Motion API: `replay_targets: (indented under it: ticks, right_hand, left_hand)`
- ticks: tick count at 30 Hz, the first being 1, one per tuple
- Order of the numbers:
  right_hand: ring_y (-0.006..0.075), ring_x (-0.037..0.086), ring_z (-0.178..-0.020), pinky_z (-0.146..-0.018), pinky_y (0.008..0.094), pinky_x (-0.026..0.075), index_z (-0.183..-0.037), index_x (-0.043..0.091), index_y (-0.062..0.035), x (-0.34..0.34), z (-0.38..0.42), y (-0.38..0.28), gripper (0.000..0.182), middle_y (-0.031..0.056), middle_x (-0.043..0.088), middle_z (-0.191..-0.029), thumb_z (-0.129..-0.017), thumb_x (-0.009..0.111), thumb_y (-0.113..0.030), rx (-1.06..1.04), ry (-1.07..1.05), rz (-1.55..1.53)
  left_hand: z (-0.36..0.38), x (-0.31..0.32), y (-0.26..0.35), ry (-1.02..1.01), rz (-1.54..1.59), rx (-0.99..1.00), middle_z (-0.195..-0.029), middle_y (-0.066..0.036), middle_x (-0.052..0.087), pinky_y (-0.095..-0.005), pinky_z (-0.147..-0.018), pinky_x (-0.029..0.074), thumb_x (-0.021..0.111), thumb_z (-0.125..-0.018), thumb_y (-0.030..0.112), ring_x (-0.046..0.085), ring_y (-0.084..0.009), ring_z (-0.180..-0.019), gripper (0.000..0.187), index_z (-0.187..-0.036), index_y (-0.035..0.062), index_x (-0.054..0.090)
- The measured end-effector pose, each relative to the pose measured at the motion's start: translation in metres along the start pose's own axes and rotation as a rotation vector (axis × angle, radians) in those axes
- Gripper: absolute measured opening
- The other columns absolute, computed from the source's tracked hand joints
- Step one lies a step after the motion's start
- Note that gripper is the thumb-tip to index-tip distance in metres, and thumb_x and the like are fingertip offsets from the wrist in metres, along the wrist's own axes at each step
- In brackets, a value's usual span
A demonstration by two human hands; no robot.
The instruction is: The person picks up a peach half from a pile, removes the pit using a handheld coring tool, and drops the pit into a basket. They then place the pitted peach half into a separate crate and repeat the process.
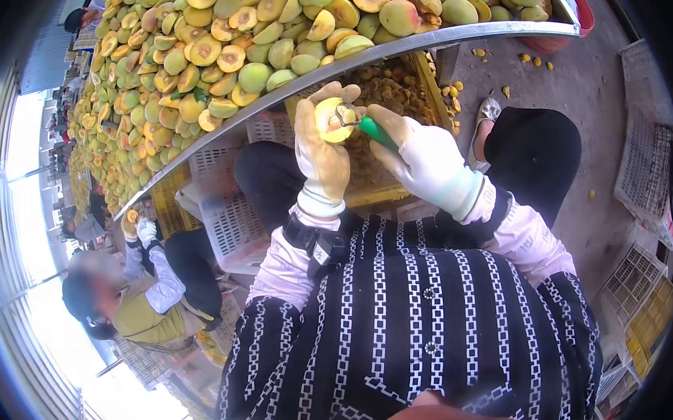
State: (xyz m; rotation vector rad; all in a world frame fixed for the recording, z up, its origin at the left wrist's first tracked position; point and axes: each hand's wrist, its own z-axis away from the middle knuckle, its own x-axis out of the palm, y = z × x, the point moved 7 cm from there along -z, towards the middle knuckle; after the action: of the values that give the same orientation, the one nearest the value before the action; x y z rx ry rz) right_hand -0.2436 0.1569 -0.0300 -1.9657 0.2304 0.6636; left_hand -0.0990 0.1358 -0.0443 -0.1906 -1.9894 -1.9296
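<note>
In a tan-palmed work glove, my left hand (322,146) holds up a halved yellow peach (335,122), its cut face turned toward my right hand. My right hand (430,158), also gloved, is closed round the green handle of a pitting tool (377,133). The tool's bent metal loop touches the middle of the cut face, around the pit area. Whether the pit is loose cannot be made out. Both hands are above my lap, just in front of the metal edge of the table (389,46), which is heaped with halved and whole peaches (253,77).
Below my hands stands a yellow crate (433,91) of pits and scraps. A white basket (230,208) is by my left knee. At left, a seated co-worker (147,296) holds fruit. Fruit pieces (526,58) lie on the floor; stacked crates (642,163) line the right side.
</note>
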Motion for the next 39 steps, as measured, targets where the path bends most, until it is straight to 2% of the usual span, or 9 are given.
replay_targets:
  ticks: [10, 13, 21, 28, 31, 33, 36, 37, 39]
  right_hand:
    - [0.0309, 0.062, -0.056, -0.049, 0.039, 0.05, -0.124, 0.049, -0.0052, 0.014, 0.004, -0.002, 0.046, 0.01, 0.06, -0.074, -0.083, 0.067, -0.017, -0.017, -0.041, 0.301]
    - [0.0284, 0.063, -0.055, -0.048, 0.042, 0.049, -0.115, 0.05, -0.0052, 0.023, 0.006, 0.006, 0.031, 0.0111, 0.062, -0.072, -0.088, 0.056, -0.021, 0.013, -0.106, 0.341]
    - [0.0409, 0.063, -0.07, -0.06, 0.0463, 0.051, -0.109, 0.047, 0.0001, 0.039, 0.001, 0.019, 0.031, 0.0217, 0.062, -0.07, -0.085, 0.057, -0.016, 0.131, -0.249, -0.112]
    - [0.0458, 0.06, -0.08, -0.07, 0.0484, 0.05, -0.112, 0.048, -0.0004, 0.052, -0.001, 0.016, 0.033, 0.0287, 0.061, -0.081, -0.084, 0.055, -0.017, 0.26, -0.408, -0.47]
    - [0.0382, 0.064, -0.067, -0.06, 0.0429, 0.052, -0.109, 0.048, -0.0007, 0.04, -0.01, 0.009, 0.029, 0.023, 0.062, -0.074, -0.084, 0.054, -0.015, 0.176, -0.233, -0.447]
    - [0.0179, 0.062, -0.074, -0.069, 0.0311, 0.05, -0.114, 0.051, -0.001, 0.058, 0.008, 0.019, 0.031, 0.0083, 0.062, -0.082, -0.088, 0.059, -0.016, 0.681, -0.655, -0.802]
    - [0.0079, 0.054, -0.068, -0.062, 0.0244, 0.048, -0.114, 0.05, 0.0013, 0.073, 0.007, 0.027, 0.031, 0.0011, 0.057, -0.079, -0.087, 0.056, -0.013, 0.515, -0.536, -0.971]
    - [0.0079, 0.054, -0.068, -0.062, 0.0244, 0.048, -0.114, 0.05, 0.0013, 0.077, 0.01, 0.03, 0.031, 0.0011, 0.057, -0.079, -0.087, 0.056, -0.013, 0.521, -0.535, -0.972]
    - [0.0123, 0.05, -0.04, -0.036, 0.0262, 0.042, -0.1, 0.047, -0.0012, 0.076, 0.006, 0.029, 0.02, 0.0042, 0.053, -0.062, -0.083, 0.054, -0.01, 0.46, -0.468, -0.998]
  left_hand:
    - [0.007, 0.001, -0.009, 0.086, 0.155, -0.109, -0.106, -0.018, 0.063, -0.038, -0.089, 0.051, 0.038, -0.101, 0.036, 0.062, -0.0262, -0.095, 0.04, -0.113, 0.0, 0.052]
    - [0.011, 0.007, -0.008, 0.117, 0.122, -0.09, -0.104, -0.016, 0.063, -0.0371, -0.087, 0.051, 0.037, -0.101, 0.039, 0.062, -0.0252, -0.093, 0.042, -0.113, 0.0005, 0.052]
    - [0.013, 0.012, -0.005, 0.117, -0.018, 0.025, -0.102, -0.013, 0.062, -0.0333, -0.081, 0.052, 0.037, -0.101, 0.043, 0.061, -0.0216, -0.09, 0.045, -0.111, 0.0014, 0.052]
    - [0.005, 0.003, -0.006, 0.213, -0.109, -0.031, -0.086, -0.014, 0.064, -0.0348, -0.073, 0.054, 0.039, -0.099, 0.029, 0.064, -0.024, -0.074, 0.033, -0.098, 0.0013, 0.056]
    - [0.007, 0.005, -0.006, 0.271, -0.111, -0.055, -0.09, -0.013, 0.064, -0.0331, -0.073, 0.053, 0.04, -0.099, 0.031, 0.063, -0.0216, -0.077, 0.033, -0.102, 0.0025, 0.055]
    - [0.009, 0.007, -0.002, 0.263, -0.188, 0.03, -0.094, -0.011, 0.064, -0.0311, -0.073, 0.052, 0.039, -0.1, 0.033, 0.062, -0.0193, -0.081, 0.033, -0.106, 0.004, 0.054]
    - [0.006, 0.005, -0.003, 0.178, -0.237, 0.07, -0.097, -0.009, 0.063, -0.0298, -0.073, 0.05, 0.039, -0.101, 0.036, 0.062, -0.0179, -0.083, 0.035, -0.109, 0.0052, 0.053]
    - [0.006, 0.003, -0.007, 0.214, -0.209, 0.007, -0.098, -0.01, 0.063, -0.0312, -0.074, 0.051, 0.038, -0.101, 0.037, 0.063, -0.0193, -0.084, 0.036, -0.108, 0.0047, 0.054]
    - [0.003, -0.003, -0.016, 0.18, -0.104, -0.116, -0.098, -0.01, 0.063, -0.0322, -0.075, 0.052, 0.037, -0.101, 0.037, 0.063, -0.0204, -0.085, 0.037, -0.107, 0.0042, 0.054]
